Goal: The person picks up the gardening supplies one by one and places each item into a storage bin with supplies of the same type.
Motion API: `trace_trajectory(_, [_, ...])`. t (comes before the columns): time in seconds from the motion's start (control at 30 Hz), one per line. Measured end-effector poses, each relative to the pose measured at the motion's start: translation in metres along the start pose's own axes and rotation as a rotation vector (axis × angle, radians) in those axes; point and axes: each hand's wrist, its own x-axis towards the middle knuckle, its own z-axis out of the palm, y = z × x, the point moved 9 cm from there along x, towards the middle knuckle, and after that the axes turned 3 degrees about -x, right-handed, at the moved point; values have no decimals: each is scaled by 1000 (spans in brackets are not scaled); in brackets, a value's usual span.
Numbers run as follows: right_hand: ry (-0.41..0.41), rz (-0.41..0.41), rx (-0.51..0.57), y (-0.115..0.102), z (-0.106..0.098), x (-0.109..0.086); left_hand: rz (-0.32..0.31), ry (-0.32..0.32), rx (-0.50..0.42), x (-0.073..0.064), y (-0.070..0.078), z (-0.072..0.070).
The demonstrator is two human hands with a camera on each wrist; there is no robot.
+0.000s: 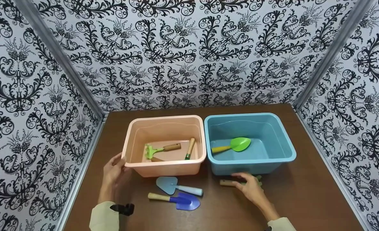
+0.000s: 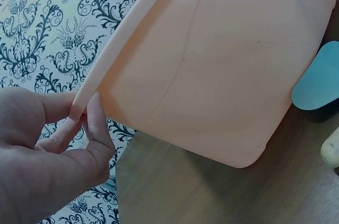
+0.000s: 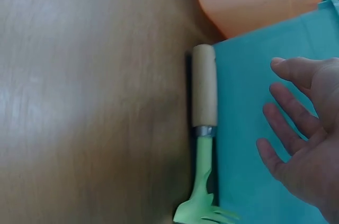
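My left hand [image 1: 114, 170] pinches the left rim of the peach bin [image 1: 173, 170] between thumb and fingers, plainly seen in the left wrist view. In front of the blue bin [image 1: 247, 167], my right hand [image 1: 251, 188] hovers over a small green hand rake [image 3: 205, 91] with a wooden handle. Its fingers are spread, apart from the rake in the right wrist view. That rake lies on the table along the blue bin's front wall. Before the peach bin rest a light blue trowel [image 1: 167, 185] and a dark blue trowel [image 1: 186, 202] with a wooden handle.
Inside the peach bin lie a green rake [image 1: 151, 150], a wooden-handled tool [image 1: 190, 148] and another handle [image 1: 157, 159], partly hidden. A green trowel [image 1: 240, 144] with a yellow handle lies in the blue bin. Patterned walls [image 1: 183, 57] border the brown table [image 1: 215, 211].
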Motion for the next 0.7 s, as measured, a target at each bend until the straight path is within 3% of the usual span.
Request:
trace_trajectory(0.23, [-82, 20, 9, 6, 11, -1, -3, 11, 0, 0, -1, 0])
trace_trajectory(0.53, [-111, 55, -109, 12, 20, -1, -3, 26, -8, 0, -2, -1])
trace_trajectory(0.7, [-142, 60, -120, 11, 26, -2, -4, 22, -32, 0, -2, 0])
